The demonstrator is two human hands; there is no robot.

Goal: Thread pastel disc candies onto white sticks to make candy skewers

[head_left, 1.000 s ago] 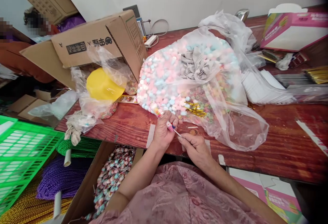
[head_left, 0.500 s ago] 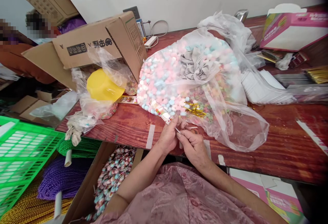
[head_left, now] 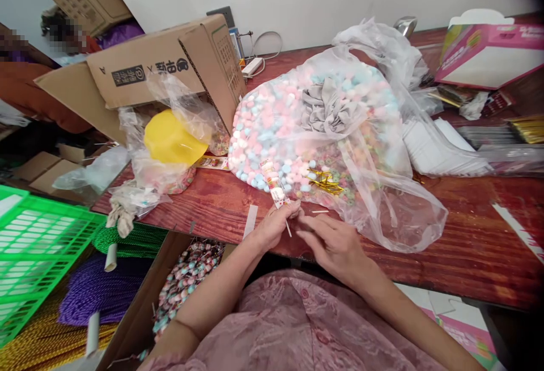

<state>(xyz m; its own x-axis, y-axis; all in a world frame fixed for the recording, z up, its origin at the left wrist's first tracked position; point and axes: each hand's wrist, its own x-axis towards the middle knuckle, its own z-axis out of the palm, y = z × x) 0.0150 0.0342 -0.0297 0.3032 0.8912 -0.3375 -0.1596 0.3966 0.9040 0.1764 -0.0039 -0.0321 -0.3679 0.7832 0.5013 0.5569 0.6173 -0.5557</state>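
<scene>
My left hand (head_left: pixel 277 225) is closed around the lower end of a wrapped candy skewer (head_left: pixel 274 183), a stack of pale sweets in printed clear film. Its thin white stick (head_left: pixel 289 227) pokes out below my fingers. Just to the right is my right hand (head_left: pixel 334 242), thumb and forefinger apart, with nothing visible between them. Beyond both hands lies a big clear plastic bag (head_left: pixel 272 116) of pink, blue and white sweets. Gold twist ties (head_left: pixel 326 182) rest on it, with a crumpled grey cloth (head_left: pixel 325 105) further back. A short white stick (head_left: pixel 320 211) lies on the table near my right hand.
A cardboard box (head_left: pixel 144 76) and a yellow cap-like item (head_left: pixel 172 139) stand left on the red wooden table (head_left: pixel 459 212). Below are a green basket (head_left: pixel 42 258) and a carton of wrapped skewers (head_left: pixel 187 280). A pink box (head_left: pixel 488 48) sits back right. Another person (head_left: pixel 38 93) is at far left.
My right hand has let go of the white stick and drawn slightly away, its fingers opening. My left hand keeps the skewer, which now stands more upright.
</scene>
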